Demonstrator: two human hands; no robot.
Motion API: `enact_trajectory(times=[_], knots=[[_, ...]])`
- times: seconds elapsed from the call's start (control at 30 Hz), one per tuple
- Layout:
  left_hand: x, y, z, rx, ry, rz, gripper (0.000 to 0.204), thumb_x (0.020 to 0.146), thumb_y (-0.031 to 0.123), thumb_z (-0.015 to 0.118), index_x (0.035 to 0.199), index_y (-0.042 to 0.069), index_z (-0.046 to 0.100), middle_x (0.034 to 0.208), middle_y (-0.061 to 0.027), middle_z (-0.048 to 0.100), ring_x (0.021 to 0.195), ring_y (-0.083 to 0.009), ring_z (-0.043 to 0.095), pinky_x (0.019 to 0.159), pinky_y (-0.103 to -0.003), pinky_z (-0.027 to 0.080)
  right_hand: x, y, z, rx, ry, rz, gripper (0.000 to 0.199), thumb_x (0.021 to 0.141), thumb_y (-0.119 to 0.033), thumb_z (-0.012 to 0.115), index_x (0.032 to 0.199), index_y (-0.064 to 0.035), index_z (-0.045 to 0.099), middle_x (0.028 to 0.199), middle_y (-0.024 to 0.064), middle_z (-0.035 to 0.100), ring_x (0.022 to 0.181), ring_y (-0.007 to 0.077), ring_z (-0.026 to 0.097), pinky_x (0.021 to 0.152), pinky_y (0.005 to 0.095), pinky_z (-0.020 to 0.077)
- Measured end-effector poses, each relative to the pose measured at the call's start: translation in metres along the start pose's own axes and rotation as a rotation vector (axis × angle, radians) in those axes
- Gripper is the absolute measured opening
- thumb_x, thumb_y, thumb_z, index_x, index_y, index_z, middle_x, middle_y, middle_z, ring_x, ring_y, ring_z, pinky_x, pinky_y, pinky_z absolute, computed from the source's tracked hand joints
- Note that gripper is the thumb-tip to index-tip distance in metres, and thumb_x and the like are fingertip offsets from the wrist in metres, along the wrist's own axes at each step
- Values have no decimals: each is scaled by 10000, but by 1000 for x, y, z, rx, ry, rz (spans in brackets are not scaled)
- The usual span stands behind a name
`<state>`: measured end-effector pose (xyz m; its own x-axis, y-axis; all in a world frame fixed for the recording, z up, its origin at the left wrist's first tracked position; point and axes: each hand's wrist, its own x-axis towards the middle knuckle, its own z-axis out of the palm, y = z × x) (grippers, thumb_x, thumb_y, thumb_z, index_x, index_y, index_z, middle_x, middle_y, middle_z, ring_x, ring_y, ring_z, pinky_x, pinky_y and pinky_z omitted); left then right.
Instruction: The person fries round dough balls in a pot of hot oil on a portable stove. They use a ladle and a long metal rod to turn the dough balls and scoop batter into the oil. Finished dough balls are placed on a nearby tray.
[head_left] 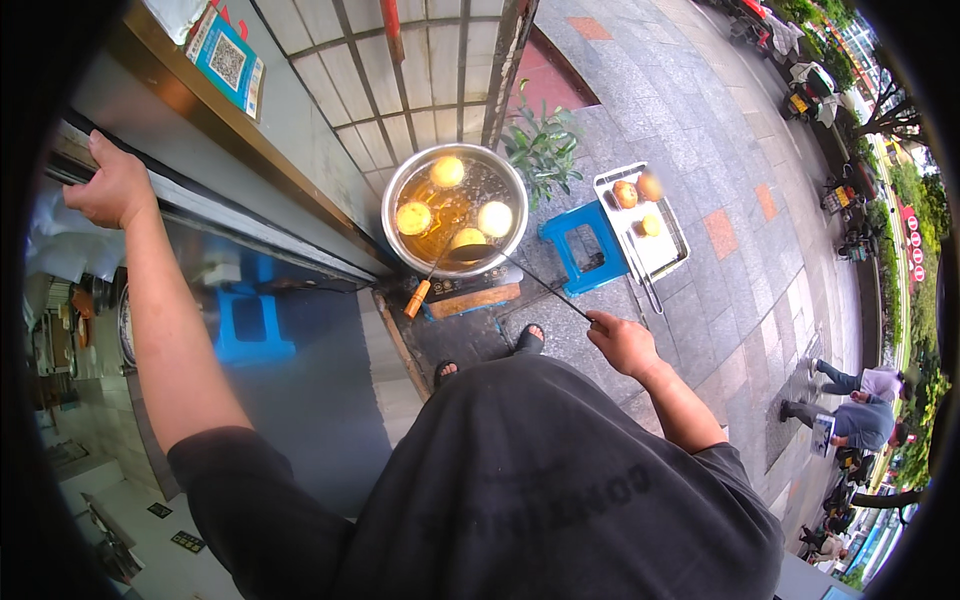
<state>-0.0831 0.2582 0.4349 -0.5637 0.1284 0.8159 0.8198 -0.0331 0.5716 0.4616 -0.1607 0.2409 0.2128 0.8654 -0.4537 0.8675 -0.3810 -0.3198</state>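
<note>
My left hand [112, 185] is wrapped round the edge of a metal door frame [205, 212] at the left, arm stretched out. In my right hand [625, 343] is the thin dark handle of a ladle [545, 287]. Its dark head lies over the near side of a round metal pot [388, 205], against a pale fried cake [467, 238]. Several round cakes sit in the bubbling golden oil [452, 212], one a golden cake [413, 218]. A second tool with an orange wooden handle [417, 299] leans over the pot's near rim.
Right of the pot, a metal tray [668, 262] with several browned pieces and tongs [645, 280] rests by a blue stool [570, 240]. A leafy plant [543, 150] grows beyond the pot. Tiled wall [440, 70] stands behind. Two people [865, 420] are on the pavement at right.
</note>
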Motion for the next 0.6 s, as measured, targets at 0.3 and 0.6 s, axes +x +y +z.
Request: enact_trajectory(times=[0.3,0.6], knots=[[1,0,-1,3,5,16,890,766,536,717,1216,-168,410,1080,-305,593,1010,-470,589,908,-483,462,22,-2,4,212,44,112,421,910,-370,579,1291,-190,585,1074,120,691,1036,320,639,885,430,495],[8,-25,16,-54,95,102,945,743,627,703,1201,-153,432,1069,-334,594,998,-514,581,895,-521,473,46,-6,27,492,33,174,437,899,-348,591,1290,-153,584,1104,126,685,1055,314,636,905,412,488]])
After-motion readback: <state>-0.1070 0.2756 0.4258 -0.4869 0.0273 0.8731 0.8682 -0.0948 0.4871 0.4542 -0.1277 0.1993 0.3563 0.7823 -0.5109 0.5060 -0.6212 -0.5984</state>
